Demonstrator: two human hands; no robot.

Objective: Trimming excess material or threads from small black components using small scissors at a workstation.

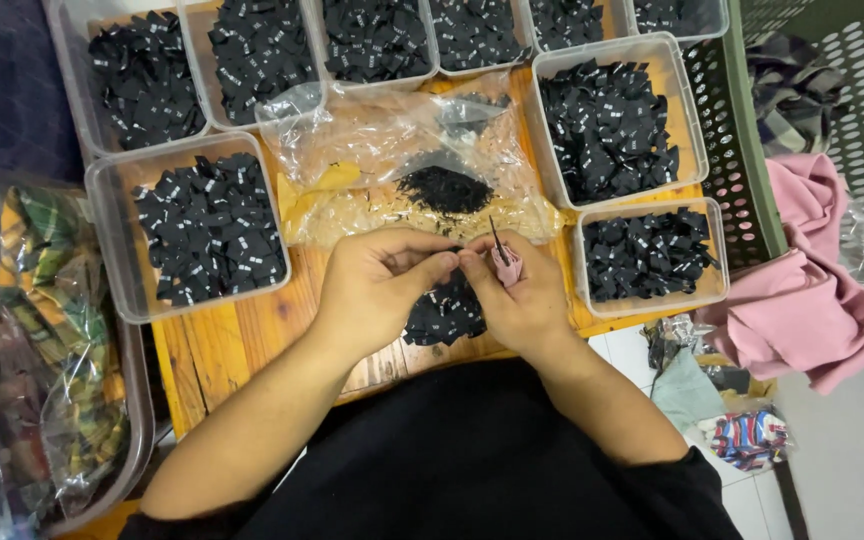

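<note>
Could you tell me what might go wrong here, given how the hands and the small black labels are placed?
The thin black pin in the right hand sits close to the left hand's fingers, so a prick seems possible. The loose label pile lies near the table's front edge and might slide off.

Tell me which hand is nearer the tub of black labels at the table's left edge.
Left. The left hand sits just right of that tub of black labels, with a strip of bare table between. The right hand is farther right, beyond the left, fingertips meeting it.
</note>
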